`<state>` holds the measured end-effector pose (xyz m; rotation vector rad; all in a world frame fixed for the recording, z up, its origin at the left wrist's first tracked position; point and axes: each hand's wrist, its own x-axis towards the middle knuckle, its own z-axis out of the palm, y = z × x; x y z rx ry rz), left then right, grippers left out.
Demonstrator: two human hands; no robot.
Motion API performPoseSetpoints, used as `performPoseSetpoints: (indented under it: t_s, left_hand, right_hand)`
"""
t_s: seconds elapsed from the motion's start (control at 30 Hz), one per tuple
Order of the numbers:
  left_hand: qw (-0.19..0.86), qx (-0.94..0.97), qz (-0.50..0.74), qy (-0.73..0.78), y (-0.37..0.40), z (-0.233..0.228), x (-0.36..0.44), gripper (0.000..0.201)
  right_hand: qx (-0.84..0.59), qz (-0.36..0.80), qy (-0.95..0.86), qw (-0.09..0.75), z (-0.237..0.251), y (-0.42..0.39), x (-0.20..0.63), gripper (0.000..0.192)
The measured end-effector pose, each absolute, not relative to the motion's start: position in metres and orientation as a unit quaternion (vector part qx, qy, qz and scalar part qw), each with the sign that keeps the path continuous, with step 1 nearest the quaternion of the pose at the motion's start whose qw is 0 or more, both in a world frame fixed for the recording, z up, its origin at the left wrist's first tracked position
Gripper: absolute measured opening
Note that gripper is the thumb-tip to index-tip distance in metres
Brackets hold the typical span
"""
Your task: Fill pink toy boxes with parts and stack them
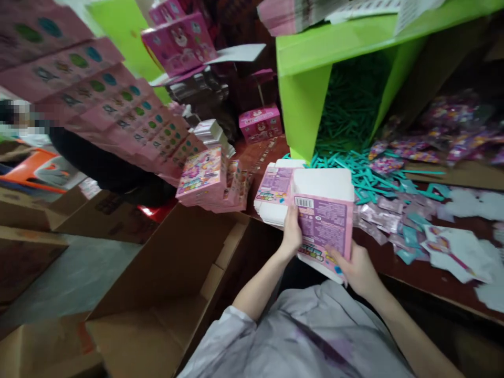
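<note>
Both my hands hold a pink and purple cardboard box (pixel 328 223), with a barcode at its top left and a white flap sticking out at the upper end. My left hand (pixel 292 231) grips the box's left edge. At the lower right side, my right hand (pixel 356 265) has its thumb over the printed face. Just behind and left of it lies a stack of similar flat boxes (pixel 273 186) at the table edge. Whether the held box is flat or opened up, I cannot tell.
A bright green bin (pixel 303 100) spills teal plastic sticks (pixel 366 176) onto the brown table. Small sachets (pixel 381 215) and white packets (pixel 460 252) lie right. Pink boxes (pixel 202 176) are stacked left, above an open carton (pixel 157 294). Another person (pixel 106 157) is behind the tall box wall.
</note>
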<state>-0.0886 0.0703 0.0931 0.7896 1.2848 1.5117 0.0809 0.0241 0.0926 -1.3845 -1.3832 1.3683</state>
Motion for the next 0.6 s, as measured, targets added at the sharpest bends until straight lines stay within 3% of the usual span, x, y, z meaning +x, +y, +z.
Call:
performPoseSetpoints:
  t_s: [0.1,0.17,0.27,0.33,0.4,0.47,0.53,0.6]
  left_hand:
    - [0.564,0.318,0.570,0.505,0.048,0.076,-0.069,0.037]
    - [0.608,0.328,0.536,0.484,0.031,0.066,-0.057,0.041]
    - [0.564,0.394,0.543,0.483,0.016,0.052,-0.043,0.051]
    - [0.523,0.431,0.554,0.484,0.013,0.044,-0.037,0.052]
    - [0.531,0.457,0.522,0.486,0.014,0.038,-0.033,0.031]
    - [0.557,0.460,0.478,0.500,0.018,0.033,-0.029,0.023]
    - [0.576,0.422,0.475,0.515,0.023,0.028,-0.024,0.017]
    - [0.583,0.373,0.499,0.522,0.028,0.022,-0.019,0.021]
  right_hand:
    - [-0.473,0.616,-0.498,0.385,0.086,0.018,0.110,0.039]
    - [-0.478,0.574,-0.478,0.463,0.079,0.018,0.129,0.051]
    - [-0.501,0.490,-0.481,0.527,0.065,0.016,0.146,0.067]
    - [-0.530,0.465,-0.486,0.516,0.053,0.015,0.150,0.049]
    - [-0.584,0.446,-0.463,0.496,0.041,0.013,0.150,0.027]
    - [-0.623,0.439,-0.420,0.493,0.031,0.013,0.149,0.033]
    - [-0.612,0.459,-0.381,0.519,0.023,0.014,0.147,0.026]
    - [-0.576,0.490,-0.368,0.541,0.020,0.017,0.146,0.026]
